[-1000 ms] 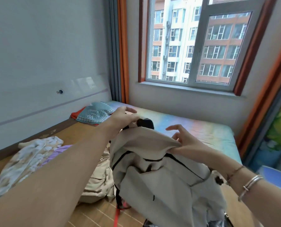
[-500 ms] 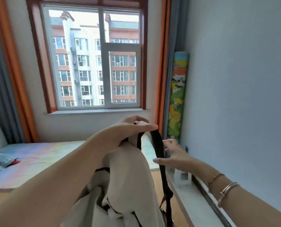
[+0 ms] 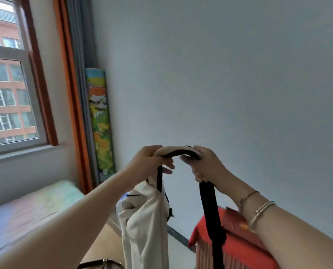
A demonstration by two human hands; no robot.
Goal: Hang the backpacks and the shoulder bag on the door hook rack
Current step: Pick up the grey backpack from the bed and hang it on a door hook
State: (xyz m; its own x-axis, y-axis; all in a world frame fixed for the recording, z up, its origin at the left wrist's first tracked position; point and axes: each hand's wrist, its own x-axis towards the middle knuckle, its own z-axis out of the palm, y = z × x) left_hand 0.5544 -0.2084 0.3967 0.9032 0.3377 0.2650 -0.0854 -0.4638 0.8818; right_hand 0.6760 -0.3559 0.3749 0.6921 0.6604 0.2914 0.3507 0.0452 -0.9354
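Both hands raised at chest height before a plain grey wall (image 3: 229, 74): left hand (image 3: 152, 162) clenched on one end of the cream-and-black top strap (image 3: 178, 150), right hand (image 3: 206, 164) clenched on the other, strap arched between. Cream backpack (image 3: 144, 220) hanging below left hand, off the bed (image 3: 32, 206); black shoulder strap (image 3: 210, 210) dropping from right hand in front of a red-covered stand (image 3: 237, 243). Rolled colourful mat (image 3: 100, 123) upright in corner beside orange curtain (image 3: 72, 94) and window (image 3: 8, 94); bracelets (image 3: 258, 210) on right wrist.

Both forearms are bare, no sleeves; the right wrist wears a thin chain bracelet (image 3: 249, 195) and a silver bangle (image 3: 261, 212)
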